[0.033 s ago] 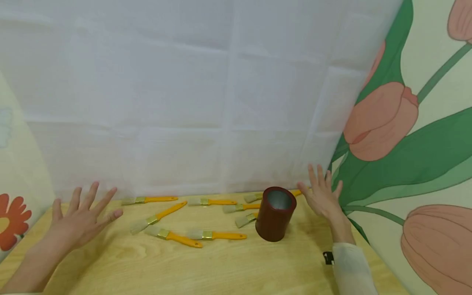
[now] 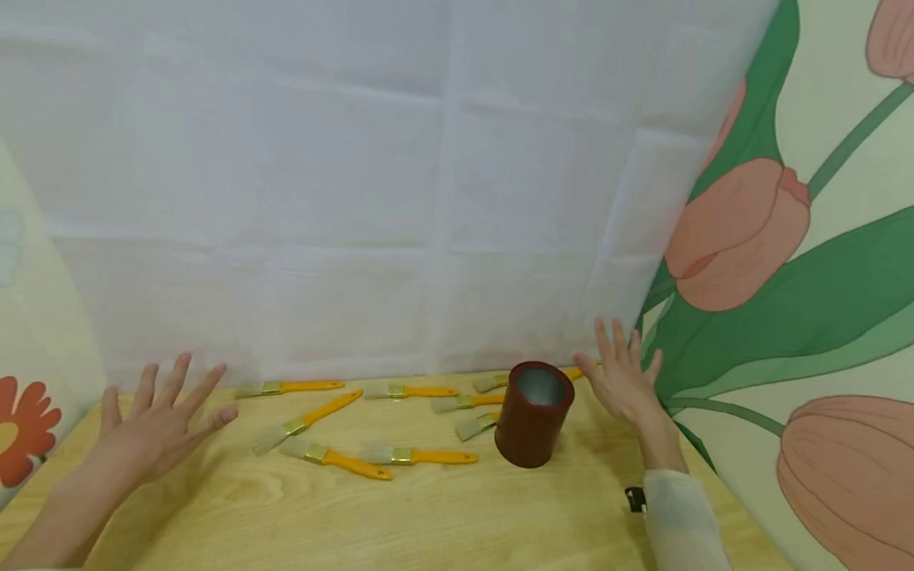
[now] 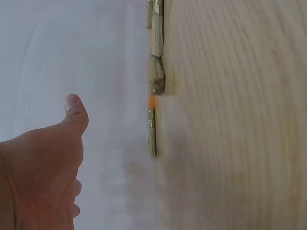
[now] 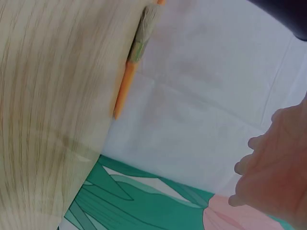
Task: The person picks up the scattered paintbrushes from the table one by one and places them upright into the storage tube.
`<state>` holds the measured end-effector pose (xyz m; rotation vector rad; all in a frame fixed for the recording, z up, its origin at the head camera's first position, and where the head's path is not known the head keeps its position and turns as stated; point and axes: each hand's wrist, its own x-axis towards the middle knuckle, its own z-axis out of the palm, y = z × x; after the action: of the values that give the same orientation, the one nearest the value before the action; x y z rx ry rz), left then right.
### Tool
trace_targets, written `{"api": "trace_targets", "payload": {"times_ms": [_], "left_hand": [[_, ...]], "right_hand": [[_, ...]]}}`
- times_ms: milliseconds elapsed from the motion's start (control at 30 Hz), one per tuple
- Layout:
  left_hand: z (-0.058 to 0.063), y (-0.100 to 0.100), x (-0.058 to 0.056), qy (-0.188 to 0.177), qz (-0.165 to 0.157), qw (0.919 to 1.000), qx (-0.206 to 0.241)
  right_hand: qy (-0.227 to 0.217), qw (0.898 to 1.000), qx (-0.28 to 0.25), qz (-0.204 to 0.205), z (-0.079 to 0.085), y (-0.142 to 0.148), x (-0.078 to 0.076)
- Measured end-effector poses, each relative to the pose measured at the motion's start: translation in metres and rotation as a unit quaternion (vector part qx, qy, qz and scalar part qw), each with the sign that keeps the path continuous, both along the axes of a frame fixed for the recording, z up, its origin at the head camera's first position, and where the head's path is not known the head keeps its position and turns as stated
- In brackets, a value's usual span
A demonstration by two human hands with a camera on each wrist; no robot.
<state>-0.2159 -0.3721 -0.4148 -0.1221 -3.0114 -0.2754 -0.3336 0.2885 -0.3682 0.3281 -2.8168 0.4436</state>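
In the head view my left hand (image 2: pixel 153 428) is held with spread fingers over the left side of the wooden table (image 2: pixel 286 523), holding nothing. The nearest paintbrush (image 2: pixel 310 386), with a yellow-orange handle and pale bristles, lies to its right. My right hand (image 2: pixel 624 385), fingers also spread and empty, is over the right side, just right of a dark red cylindrical can (image 2: pixel 531 420). That can stands upright with its open top showing a grey inside. Several more paintbrushes, such as a front one (image 2: pixel 439 457), lie scattered between the left hand and the can, some partly hidden behind it.
A creased white cloth (image 2: pixel 343 198) hangs behind the table's back edge. Painted tulips (image 2: pixel 743 238) cover the wall at right, and a red flower (image 2: pixel 24 428) shows at left. A small black object (image 2: pixel 635 499) is beside the right sleeve (image 2: pixel 681 515).
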Motion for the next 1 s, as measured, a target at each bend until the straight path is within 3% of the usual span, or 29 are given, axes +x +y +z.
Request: {"api": "trace_targets", "payload": {"times_ms": [167, 267, 400, 533, 667, 733, 900, 1000], "left_hand": [[-0.003, -0.005, 0.009, -0.013, -0.002, 0.9998, -0.013], [-0.002, -0.008, 0.011, -0.013, -0.004, 0.9997, -0.020], [0.007, -0.006, 0.002, 0.015, -0.021, 0.9997, -0.002], [0.020, 0.005, -0.010, 0.059, -0.067, 0.9957, 0.023], [0.027, 0.021, -0.016, 0.081, -0.115, 0.9887, 0.052], [0.027, 0.028, -0.014, 0.072, -0.133, 0.9854, 0.077], [0.027, 0.043, -0.004, 0.015, -0.189, 0.9632, 0.191], [0.027, 0.049, 0.005, -0.009, -0.198, 0.9506, 0.239]], "right_hand": [[-0.017, 1.000, -0.006, 0.004, -0.004, -0.009, 0.004], [-0.033, 0.999, -0.038, 0.016, 0.000, -0.018, 0.008], [-0.033, 0.991, -0.119, 0.057, 0.018, -0.024, 0.019], [-0.008, 0.982, -0.166, 0.093, 0.039, -0.026, 0.033], [-0.014, 0.981, -0.165, 0.106, 0.047, -0.025, 0.046], [-0.026, 0.977, -0.174, 0.121, 0.044, -0.022, 0.049], [-0.061, 0.956, -0.223, 0.182, 0.021, -0.009, 0.050], [-0.095, 0.938, -0.253, 0.219, 0.007, -0.005, 0.048]]}}
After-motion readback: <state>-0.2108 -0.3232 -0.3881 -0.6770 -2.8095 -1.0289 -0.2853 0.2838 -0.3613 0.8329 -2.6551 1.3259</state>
